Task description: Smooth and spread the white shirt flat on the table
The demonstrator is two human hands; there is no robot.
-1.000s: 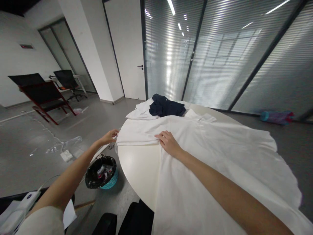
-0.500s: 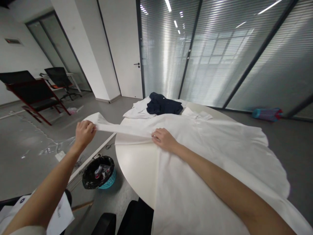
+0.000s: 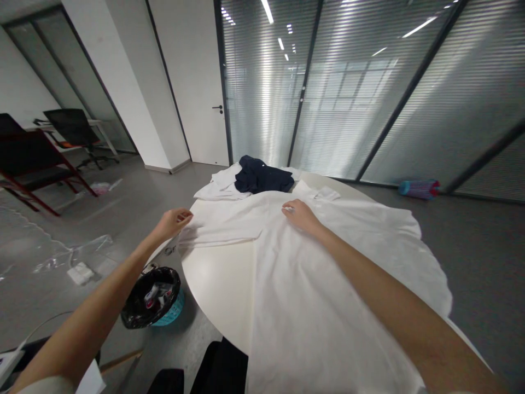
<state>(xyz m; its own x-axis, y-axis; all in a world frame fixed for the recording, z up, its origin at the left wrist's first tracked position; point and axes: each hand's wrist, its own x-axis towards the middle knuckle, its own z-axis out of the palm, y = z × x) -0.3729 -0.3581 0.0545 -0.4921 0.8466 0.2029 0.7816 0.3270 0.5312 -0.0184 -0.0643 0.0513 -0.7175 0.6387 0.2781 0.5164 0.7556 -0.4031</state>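
Note:
A white long-sleeved garment [image 3: 311,306], apparently a shirt, is spread over the round white table [image 3: 217,284] and hangs past its right edge. Its sleeve [image 3: 229,227] lies to the left on the tabletop. My left hand [image 3: 175,221] is at the sleeve's outer end by the table's left edge, fingers loosely curled and slightly apart, with no cloth visibly pulled by them. Over the upper part of the garment is my right hand [image 3: 302,215], its fingers bent with a small gap showing white. Whether its fingertips touch the cloth is hard to see.
Behind the garment lie a dark navy garment [image 3: 262,176] and other white clothing [image 3: 219,185]. A blue bin [image 3: 170,312] with a black liner stands left of the table. A black chair [image 3: 225,366] is at the near edge. A white power strip [image 3: 80,273] rests on the floor.
The sleeve, stretched between both hands before, now lies lower on the tabletop. My left hand has come right toward the table, and my right hand has moved right along the garment. The view has shifted.

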